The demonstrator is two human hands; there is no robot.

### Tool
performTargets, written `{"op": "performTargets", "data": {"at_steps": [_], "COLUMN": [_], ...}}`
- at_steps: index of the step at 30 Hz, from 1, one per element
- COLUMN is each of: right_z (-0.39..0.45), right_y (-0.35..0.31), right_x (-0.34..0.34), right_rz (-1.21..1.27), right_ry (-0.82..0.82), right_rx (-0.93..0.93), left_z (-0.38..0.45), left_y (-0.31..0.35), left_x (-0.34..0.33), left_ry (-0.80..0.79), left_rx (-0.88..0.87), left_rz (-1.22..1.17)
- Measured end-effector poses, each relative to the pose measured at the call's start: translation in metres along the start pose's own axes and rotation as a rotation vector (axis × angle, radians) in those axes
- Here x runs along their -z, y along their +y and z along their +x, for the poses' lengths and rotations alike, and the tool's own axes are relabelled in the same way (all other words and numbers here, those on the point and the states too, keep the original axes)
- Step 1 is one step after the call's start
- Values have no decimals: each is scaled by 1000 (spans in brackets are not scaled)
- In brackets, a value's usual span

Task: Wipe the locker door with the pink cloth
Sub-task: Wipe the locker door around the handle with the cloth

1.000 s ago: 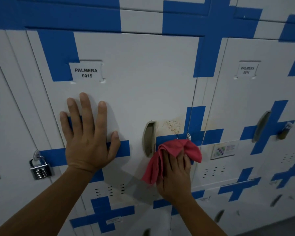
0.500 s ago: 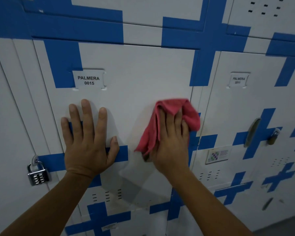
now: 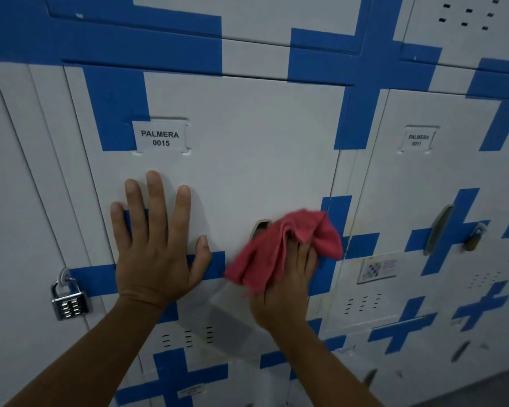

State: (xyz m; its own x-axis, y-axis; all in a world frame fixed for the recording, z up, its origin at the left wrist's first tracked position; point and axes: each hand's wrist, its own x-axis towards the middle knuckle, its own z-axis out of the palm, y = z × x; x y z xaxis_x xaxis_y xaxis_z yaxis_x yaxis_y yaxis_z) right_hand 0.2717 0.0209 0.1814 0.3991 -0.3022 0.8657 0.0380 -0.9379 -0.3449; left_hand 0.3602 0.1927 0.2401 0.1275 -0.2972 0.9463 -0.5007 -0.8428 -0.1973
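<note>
The white locker door (image 3: 247, 160) with blue tape stripes and the label "PALMERA 0015" fills the middle of the view. My left hand (image 3: 156, 245) lies flat on the door, fingers spread, below the label. My right hand (image 3: 288, 283) presses the crumpled pink cloth (image 3: 279, 251) against the door's right side, over the recessed handle (image 3: 260, 226), whose top edge alone shows. The cloth also overlaps the blue stripe by the door's right edge.
A combination padlock (image 3: 69, 301) hangs on the locker to the left. The locker on the right, labelled 0011, has a handle (image 3: 437, 230), a small brass padlock (image 3: 473, 240) and a sticker (image 3: 378, 268). More locker doors lie above and below. Grey floor shows at the bottom right.
My right hand swept the cloth up from the handle area to mid-door, then back down onto the handle. My left hand stayed flat in place. The view shifted slightly upward.
</note>
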Motion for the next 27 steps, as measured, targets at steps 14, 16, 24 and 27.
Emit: {"op": "performTargets", "data": {"at_steps": [14, 16, 24, 27], "right_z": [-1, 38, 64, 15], "right_y": [-2, -15, -19, -3], "right_x": [11, 23, 29, 15], "right_rz": [-154, -174, -173, -188], "right_ry": [-164, -94, -39, -160], "right_rx": [38, 63, 62, 6], "left_z": [1, 1, -1, 0], "left_y": [1, 0, 0, 0], "left_x": [1, 1, 1, 0], "left_ry": [-13, -32, -31, -25], "left_rx": [1, 2, 12, 4], "left_rz": [-1, 1, -9, -18]}}
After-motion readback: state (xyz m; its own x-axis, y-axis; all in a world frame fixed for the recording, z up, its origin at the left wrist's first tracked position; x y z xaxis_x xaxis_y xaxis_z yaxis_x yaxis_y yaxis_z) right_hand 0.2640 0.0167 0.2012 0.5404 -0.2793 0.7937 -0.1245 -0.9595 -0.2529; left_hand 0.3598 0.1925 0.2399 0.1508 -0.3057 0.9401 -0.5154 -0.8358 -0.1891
